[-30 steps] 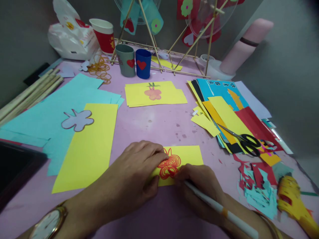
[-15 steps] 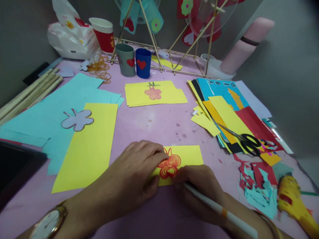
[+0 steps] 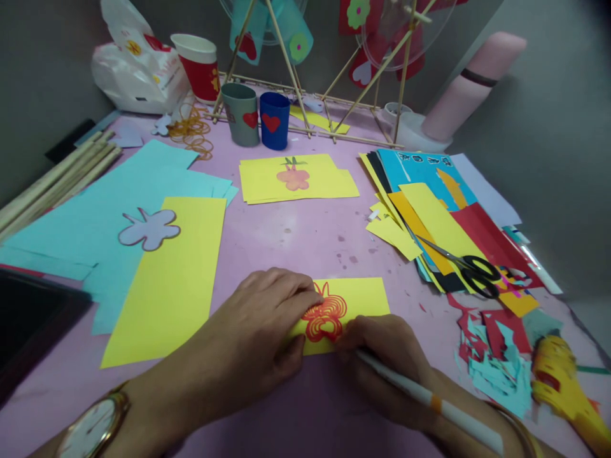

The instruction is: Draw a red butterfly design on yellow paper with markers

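My right hand (image 3: 382, 369) is closed around a white marker pen (image 3: 429, 399) with an orange band, its rear end pointing down to the right. The pen's tip is hidden by my fingers at the lower edge of a red butterfly drawing (image 3: 326, 313), made of nested lines. That drawing is on a small yellow paper (image 3: 367, 296) lying on the table. My left hand (image 3: 272, 318) holds the paper's left side, fingers bent over it and thumb at its lower edge. The hand covers the drawing's left part.
Left lies a yellow sheet (image 3: 176, 286) with a lilac butterfly cutout (image 3: 150, 229). Ahead are yellow cards (image 3: 258, 181) and two small cups. Right are scissors (image 3: 470, 270) on stacked papers, paper scraps (image 3: 499, 362) and a yellow glue gun (image 3: 556, 375). Stick frames (image 3: 353, 105) stand behind.
My right hand and the marker pen have shifted slightly to the right, the pen's rear end a little further down and right. My left hand and the paper stay in place.
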The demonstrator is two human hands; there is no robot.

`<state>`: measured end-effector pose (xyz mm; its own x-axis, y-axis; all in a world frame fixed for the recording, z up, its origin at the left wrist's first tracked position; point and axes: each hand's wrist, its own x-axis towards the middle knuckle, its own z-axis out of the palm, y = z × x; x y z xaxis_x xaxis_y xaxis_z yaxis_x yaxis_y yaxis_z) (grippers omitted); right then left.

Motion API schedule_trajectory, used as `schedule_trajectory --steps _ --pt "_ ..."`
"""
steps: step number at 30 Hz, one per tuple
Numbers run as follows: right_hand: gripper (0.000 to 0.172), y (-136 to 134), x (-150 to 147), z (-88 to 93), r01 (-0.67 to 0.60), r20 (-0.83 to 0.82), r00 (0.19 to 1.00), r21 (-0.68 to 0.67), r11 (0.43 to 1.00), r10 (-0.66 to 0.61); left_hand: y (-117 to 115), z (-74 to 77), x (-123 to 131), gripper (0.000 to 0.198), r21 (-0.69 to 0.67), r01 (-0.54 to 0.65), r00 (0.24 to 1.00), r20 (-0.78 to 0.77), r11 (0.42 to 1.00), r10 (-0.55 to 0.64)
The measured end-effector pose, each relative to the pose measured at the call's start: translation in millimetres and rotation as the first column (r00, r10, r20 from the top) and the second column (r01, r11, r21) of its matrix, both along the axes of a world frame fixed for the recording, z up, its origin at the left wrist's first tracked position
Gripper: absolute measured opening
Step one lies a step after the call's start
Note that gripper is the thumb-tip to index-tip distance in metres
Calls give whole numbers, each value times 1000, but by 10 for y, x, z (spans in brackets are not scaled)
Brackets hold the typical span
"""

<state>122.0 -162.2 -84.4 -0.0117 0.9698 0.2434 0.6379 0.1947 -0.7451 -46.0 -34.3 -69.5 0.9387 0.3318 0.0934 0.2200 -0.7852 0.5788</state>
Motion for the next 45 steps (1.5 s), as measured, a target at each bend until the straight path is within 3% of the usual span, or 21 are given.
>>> schedule_trajectory --steps 7,14,20,34,45 --pt "14 -12 16 -28 4 15 1000 -4 1000 -4 0 -24 7 39 33 7 1000 25 999 -8" --pt "14 -17 4 -16 106 37 993 57 993 -109 -4 -7 1 39 39 0 1000 30 999 -1" --pt "13 2 -7 -33 91 67 993 44 995 -94 -3 -16 -2 39 34 9 1000 18 999 -10" --pt "16 43 -57 83 185 155 969 50 981 -191 0 -19 5 37 12 17 1000 12 1000 -17" --pt "16 -7 -14 -23 177 133 974 48 983 -182 2 -29 6 38 7 7 1000 17 1000 -7"
